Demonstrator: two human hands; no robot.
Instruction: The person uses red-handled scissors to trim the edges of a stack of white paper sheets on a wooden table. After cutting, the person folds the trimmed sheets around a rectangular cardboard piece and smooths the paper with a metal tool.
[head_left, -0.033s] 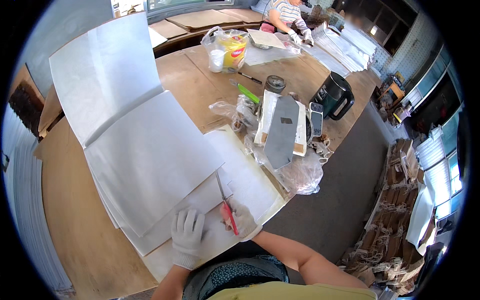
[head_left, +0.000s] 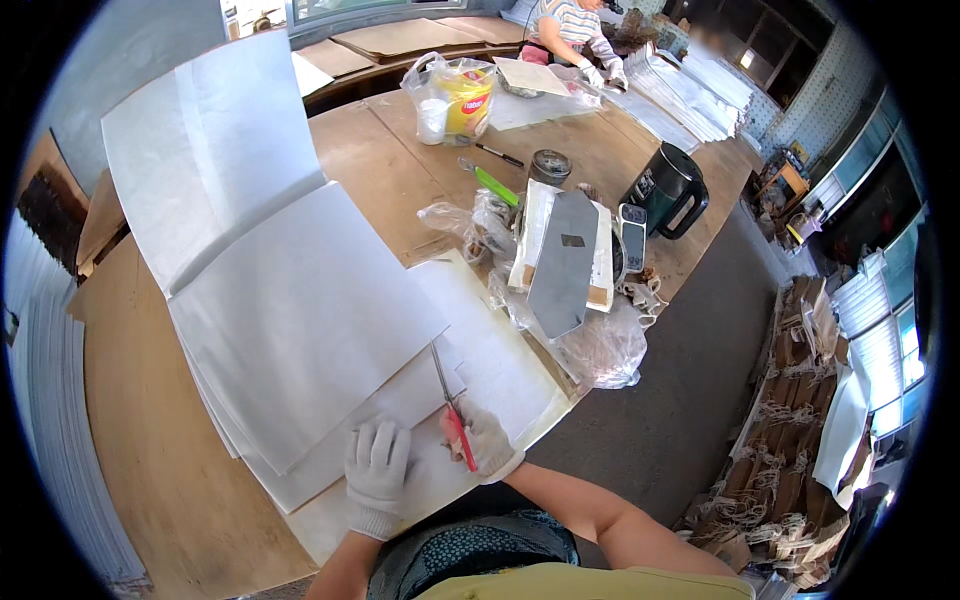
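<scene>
White sheets point(head_left: 300, 310) lie stacked and fanned in front of me on the table, the top one with its far part raised into a tall upright flap point(head_left: 215, 140). My left hand point(head_left: 377, 475), in a white knitted glove, rests on the sheets' near edge with its fingers stretched out. Beside it, my gloved right hand point(head_left: 487, 443) grips a red-handled tool point(head_left: 459, 436) with a long, thin metal end. That end points away from me, over small overlapping paper pieces point(head_left: 425, 385) at the stack's right side. The tool's exact kind is unclear.
Right of the sheets, a grey metal plate point(head_left: 563, 270) lies among crumpled plastic bags point(head_left: 605, 350). Near it are a phone point(head_left: 632, 238), a dark kettle point(head_left: 665, 190), a glass jar point(head_left: 550, 168) and a bagged yellow tub point(head_left: 468, 103). A co-worker point(head_left: 565, 35) works at the far end.
</scene>
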